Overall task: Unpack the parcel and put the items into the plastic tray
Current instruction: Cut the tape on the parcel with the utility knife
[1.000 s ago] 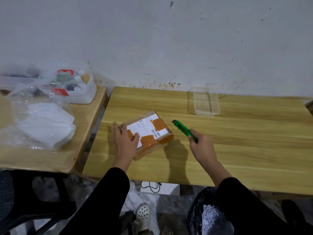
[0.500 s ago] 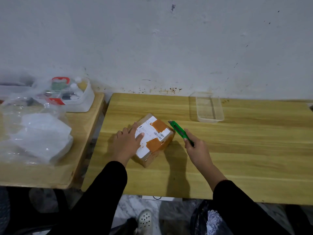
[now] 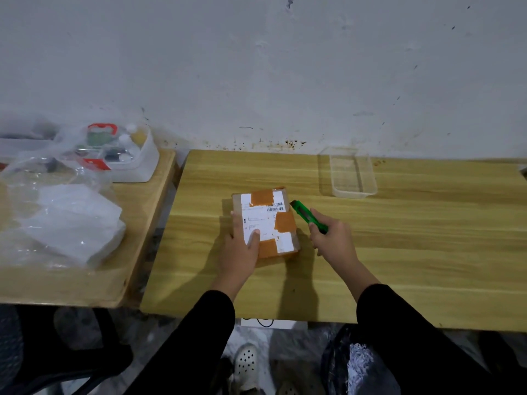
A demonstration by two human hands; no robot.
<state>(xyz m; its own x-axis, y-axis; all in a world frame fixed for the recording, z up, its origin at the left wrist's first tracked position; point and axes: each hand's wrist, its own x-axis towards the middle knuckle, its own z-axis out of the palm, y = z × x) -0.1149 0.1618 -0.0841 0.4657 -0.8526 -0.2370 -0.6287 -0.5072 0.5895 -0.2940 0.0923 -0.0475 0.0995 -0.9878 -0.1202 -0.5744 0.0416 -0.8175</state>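
Parcel [image 3: 265, 222] lies flat on the wooden table [image 3: 399, 252], left of centre, label side up with orange tape patches over it. Left hand [image 3: 241, 252] grips its near-left corner, thumb pressed on the label, fingers wrapped down the left side; looks like bracing so the box won't skid under a cut. Right hand [image 3: 333, 242] is closed around a green utility knife [image 3: 308, 216], tip angled at the far-right edge of the parcel, touching or just beside it; can't tell if the blade is extended. Likely lining up to slit the tape seam on that side. Parcel not yet opened, nothing out. Clear plastic tray [image 3: 352, 173] sits at the far side by the wall, right of the parcel, well apart, appears empty. Side table [image 3: 85, 280] to the left holds bagged white packaging [image 3: 71, 220] and a white bin of small items [image 3: 122, 155]. Risk: the bracing thumb lies on top, close to any cut across the label.
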